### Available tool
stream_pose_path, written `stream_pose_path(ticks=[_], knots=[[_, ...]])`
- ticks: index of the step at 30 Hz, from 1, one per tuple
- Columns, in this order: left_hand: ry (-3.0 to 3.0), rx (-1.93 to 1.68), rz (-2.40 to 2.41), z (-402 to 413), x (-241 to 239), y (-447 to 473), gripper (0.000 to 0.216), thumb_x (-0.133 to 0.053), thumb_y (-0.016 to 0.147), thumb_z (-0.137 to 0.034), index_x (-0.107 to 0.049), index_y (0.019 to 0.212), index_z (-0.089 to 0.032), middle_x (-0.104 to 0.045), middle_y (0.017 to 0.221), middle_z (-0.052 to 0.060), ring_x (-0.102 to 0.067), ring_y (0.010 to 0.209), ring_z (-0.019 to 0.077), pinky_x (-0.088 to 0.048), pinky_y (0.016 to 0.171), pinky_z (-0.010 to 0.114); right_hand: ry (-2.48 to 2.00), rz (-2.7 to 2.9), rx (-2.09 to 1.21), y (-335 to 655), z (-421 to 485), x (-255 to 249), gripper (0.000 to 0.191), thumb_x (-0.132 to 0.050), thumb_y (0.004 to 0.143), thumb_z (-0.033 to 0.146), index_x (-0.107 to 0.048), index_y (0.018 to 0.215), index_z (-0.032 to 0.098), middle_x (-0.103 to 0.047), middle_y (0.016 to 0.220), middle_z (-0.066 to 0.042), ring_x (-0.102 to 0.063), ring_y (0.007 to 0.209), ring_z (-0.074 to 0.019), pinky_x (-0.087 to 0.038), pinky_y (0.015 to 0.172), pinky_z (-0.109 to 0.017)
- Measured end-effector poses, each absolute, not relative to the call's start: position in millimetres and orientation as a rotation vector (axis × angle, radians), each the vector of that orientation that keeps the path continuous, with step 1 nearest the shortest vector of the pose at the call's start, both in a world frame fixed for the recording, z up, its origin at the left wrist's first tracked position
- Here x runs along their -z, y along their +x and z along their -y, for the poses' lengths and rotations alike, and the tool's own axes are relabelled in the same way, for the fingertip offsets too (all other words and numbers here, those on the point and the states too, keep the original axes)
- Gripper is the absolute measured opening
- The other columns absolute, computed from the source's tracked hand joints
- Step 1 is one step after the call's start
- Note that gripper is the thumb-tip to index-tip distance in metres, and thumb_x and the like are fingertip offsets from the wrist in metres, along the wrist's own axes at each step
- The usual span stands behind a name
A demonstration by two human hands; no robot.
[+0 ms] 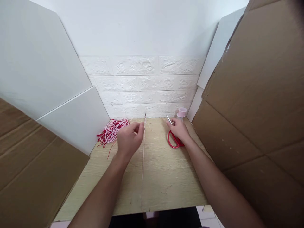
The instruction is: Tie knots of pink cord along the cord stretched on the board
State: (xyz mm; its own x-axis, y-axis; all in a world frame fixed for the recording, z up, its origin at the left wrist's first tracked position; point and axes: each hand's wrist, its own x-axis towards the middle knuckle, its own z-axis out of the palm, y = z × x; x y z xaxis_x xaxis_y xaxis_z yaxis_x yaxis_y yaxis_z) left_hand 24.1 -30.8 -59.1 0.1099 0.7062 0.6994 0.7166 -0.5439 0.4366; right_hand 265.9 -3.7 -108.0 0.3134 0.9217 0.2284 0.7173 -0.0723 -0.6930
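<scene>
A thin pale cord (142, 171) runs straight from a small dark hook (145, 114) at the wall to the table's front edge. My left hand (130, 137) is closed in a pinch at the cord's upper part, and a short bit of pale thread shows between its fingers. From there a fine loose thread (153, 129) trails to the right over the wood. My right hand (179, 128) is closed around red-handled scissors (173, 141), with the silver blades (168, 119) pointing up and left, apart from the cord.
A tangled heap of red and white braided cords (111, 131) lies at the back left of the wooden table (161, 180). Pale pink spools (182, 112) stand in the back right corner. Cardboard panels (256, 104) flank both sides; a white brick-pattern wall (147, 84) closes the back.
</scene>
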Motion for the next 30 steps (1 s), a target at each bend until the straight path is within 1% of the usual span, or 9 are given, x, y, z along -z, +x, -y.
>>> stream_pose_path(ticks=[3,6,8,11,16,20,26,30], knots=[[-2.236,1.393,1.735,21,60,17,0.04,-0.052,0.093,-0.042,-0.062,0.063,-0.016,-0.059,0.057,-0.001,-0.05,0.054,0.0096,-0.032,0.059,0.024,-2.021,1.576,-0.189,270,8,103,0.032,-0.05,0.092,0.047,-0.071,0.092,0.023,-0.069,0.081,-0.006,-0.058,0.072,-0.0193,-0.028,0.057,-0.028],[-2.221,1.312,1.839,16,64,16,0.041,-0.051,0.092,-0.043,-0.061,0.063,-0.017,-0.057,0.056,-0.001,-0.047,0.054,0.0102,-0.029,0.059,0.024,-2.148,1.669,-0.079,270,11,101,0.033,-0.048,0.094,0.045,-0.071,0.093,0.021,-0.072,0.091,-0.01,-0.062,0.08,-0.0227,-0.029,0.059,-0.029],[-2.233,1.271,1.862,15,66,16,0.041,-0.051,0.092,-0.044,-0.061,0.062,-0.017,-0.056,0.056,-0.001,-0.047,0.054,0.0105,-0.028,0.059,0.025,-2.17,1.69,-0.054,269,12,102,0.032,-0.048,0.094,0.044,-0.071,0.1,0.022,-0.072,0.095,-0.01,-0.064,0.083,-0.0237,-0.031,0.06,-0.029],[-2.25,1.228,1.886,15,67,18,0.042,-0.05,0.092,-0.045,-0.062,0.062,-0.018,-0.057,0.058,-0.001,-0.047,0.055,0.0109,-0.026,0.059,0.025,-2.155,1.702,-0.052,267,12,105,0.03,-0.05,0.094,0.042,-0.069,0.106,0.023,-0.072,0.097,-0.009,-0.064,0.085,-0.0239,-0.033,0.061,-0.029],[-2.267,1.22,1.906,15,67,18,0.043,-0.049,0.091,-0.046,-0.062,0.062,-0.018,-0.059,0.059,0.001,-0.047,0.056,0.0118,-0.026,0.059,0.025,-2.122,1.705,-0.06,266,9,111,0.031,-0.05,0.095,0.043,-0.07,0.104,0.021,-0.072,0.098,-0.012,-0.063,0.086,-0.0241,-0.035,0.064,-0.03],[-2.286,1.225,1.914,15,68,18,0.043,-0.05,0.091,-0.047,-0.062,0.062,-0.018,-0.059,0.059,0.001,-0.048,0.056,0.0126,-0.026,0.059,0.025,-2.084,1.686,-0.063,268,8,111,0.028,-0.053,0.095,0.04,-0.071,0.103,0.021,-0.071,0.096,-0.014,-0.062,0.083,-0.0247,-0.036,0.067,-0.032],[-2.305,1.169,1.948,15,71,21,0.04,-0.051,0.09,-0.046,-0.065,0.065,-0.019,-0.063,0.064,0.002,-0.05,0.057,0.0134,-0.025,0.059,0.025,-2.086,1.708,0.009,270,5,113,0.023,-0.055,0.094,0.03,-0.075,0.098,0.02,-0.069,0.099,-0.015,-0.059,0.094,-0.028,-0.036,0.081,-0.039],[-2.347,1.134,1.959,14,74,23,0.04,-0.05,0.091,-0.046,-0.065,0.065,-0.019,-0.063,0.065,0.001,-0.052,0.06,0.0137,-0.026,0.06,0.025,-2.067,1.691,0.011,273,-1,118,0.025,-0.054,0.094,0.029,-0.077,0.099,0.019,-0.068,0.101,-0.015,-0.056,0.1,-0.0289,-0.035,0.085,-0.04]])
